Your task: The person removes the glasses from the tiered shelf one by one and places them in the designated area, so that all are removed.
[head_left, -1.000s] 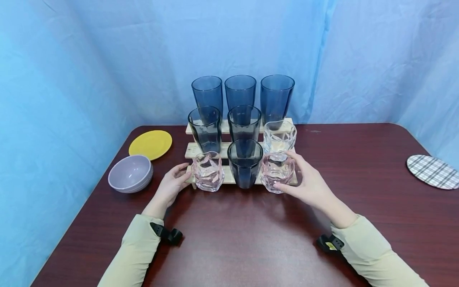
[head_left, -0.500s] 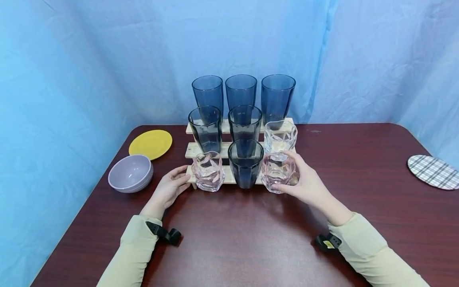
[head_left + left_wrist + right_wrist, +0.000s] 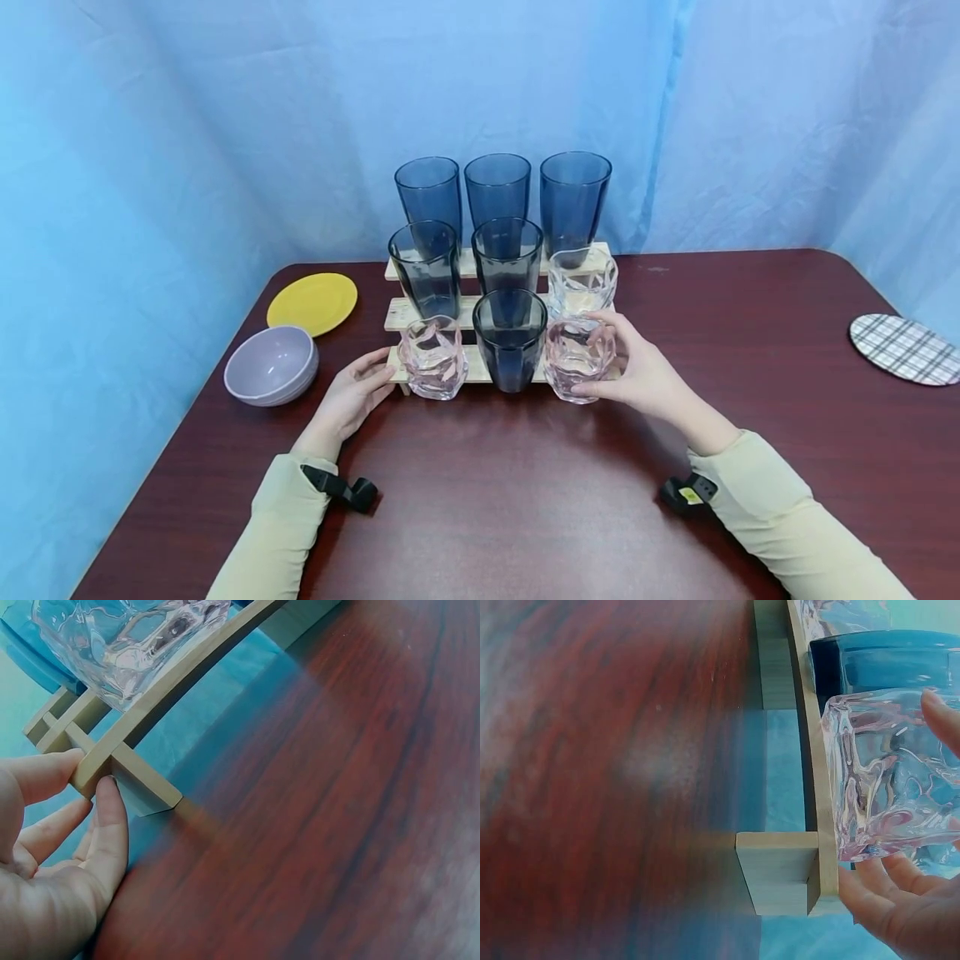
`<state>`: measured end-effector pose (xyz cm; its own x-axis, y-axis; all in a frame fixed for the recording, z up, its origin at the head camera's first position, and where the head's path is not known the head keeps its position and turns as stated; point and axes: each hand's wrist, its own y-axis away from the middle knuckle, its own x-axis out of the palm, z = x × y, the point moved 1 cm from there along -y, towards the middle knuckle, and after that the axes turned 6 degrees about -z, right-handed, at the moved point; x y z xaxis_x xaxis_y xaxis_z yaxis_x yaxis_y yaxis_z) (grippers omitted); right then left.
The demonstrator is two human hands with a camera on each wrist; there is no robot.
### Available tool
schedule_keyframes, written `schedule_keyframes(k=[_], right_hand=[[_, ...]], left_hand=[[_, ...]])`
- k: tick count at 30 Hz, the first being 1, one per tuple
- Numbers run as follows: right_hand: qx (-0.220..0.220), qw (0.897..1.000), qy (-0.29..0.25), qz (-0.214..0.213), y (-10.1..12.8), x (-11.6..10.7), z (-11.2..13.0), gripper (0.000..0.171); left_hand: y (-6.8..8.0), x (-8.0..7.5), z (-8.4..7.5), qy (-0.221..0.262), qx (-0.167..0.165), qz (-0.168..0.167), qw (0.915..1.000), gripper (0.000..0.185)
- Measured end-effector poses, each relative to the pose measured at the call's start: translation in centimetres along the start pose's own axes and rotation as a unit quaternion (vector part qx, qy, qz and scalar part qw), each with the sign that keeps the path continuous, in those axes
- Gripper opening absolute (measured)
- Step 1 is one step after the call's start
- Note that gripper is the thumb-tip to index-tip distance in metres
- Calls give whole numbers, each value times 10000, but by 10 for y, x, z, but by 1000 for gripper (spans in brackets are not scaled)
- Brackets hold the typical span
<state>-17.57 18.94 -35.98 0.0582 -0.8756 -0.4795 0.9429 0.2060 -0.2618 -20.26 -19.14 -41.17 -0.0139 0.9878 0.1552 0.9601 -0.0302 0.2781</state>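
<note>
Right now right hand (image 3: 637,375) wrapped round pink faceted glass (image 3: 577,360) on lowest step of wooden tiered rack (image 3: 480,371), thumb in front, fingers curled behind, glass base apparently on the slat. Left hand (image 3: 352,396) relaxed and flat, fingertips (image 3: 105,799) touching end of rack's front slat, gripping nothing. Second pink glass (image 3: 433,358) just beyond left fingertips, same step. Dark blue tumbler (image 3: 512,340) between the two pink glasses, right beside the held one. Clear faceted glass (image 3: 582,283) directly behind right hand, one step up. Two more dark tumblers on middle step, three tall blue ones (image 3: 498,193) on top step. Lilac bowl (image 3: 272,365) and yellow plate (image 3: 312,302) out past left hand, checked mat (image 3: 903,348) far off past right hand, all on red-brown table (image 3: 525,500).

Risks, judged: knuckles close to clear glass behind, so lifting back or tilting likely to knock it off its step; held glass tight against dark tumbler, sideways pull could clink or tip it; facets smooth, loose grip may slip; narrow slats, rack could shift if left hand pushes.

No brand, label or readable writing anywhere; small yellow tag on right wrist strap (image 3: 686,493) too small to read
</note>
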Motion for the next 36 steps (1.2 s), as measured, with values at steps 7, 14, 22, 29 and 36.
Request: schedule_keyframes(k=[7, 14, 22, 29, 36], right_hand=[[43, 9998, -162, 98, -1, 0, -2, 86], [57, 10000, -19, -20, -1, 0, -1, 86], [232, 9988, 364, -239, 2, 1, 6, 85], [142, 9990, 197, -363, 9, -2, 3, 85], [188, 9972, 473, -557, 15, -13, 1, 84]], left_hand=[[-1, -1, 1, 145, -44, 34, 9999, 53], [0, -3, 3, 144, 24, 47, 9999, 53], [1, -5, 3, 240, 57, 205, 9995, 54], [0, -6, 4, 335, 54, 319, 9989, 55], [0, -6, 4, 409, 122, 297, 9986, 55]])
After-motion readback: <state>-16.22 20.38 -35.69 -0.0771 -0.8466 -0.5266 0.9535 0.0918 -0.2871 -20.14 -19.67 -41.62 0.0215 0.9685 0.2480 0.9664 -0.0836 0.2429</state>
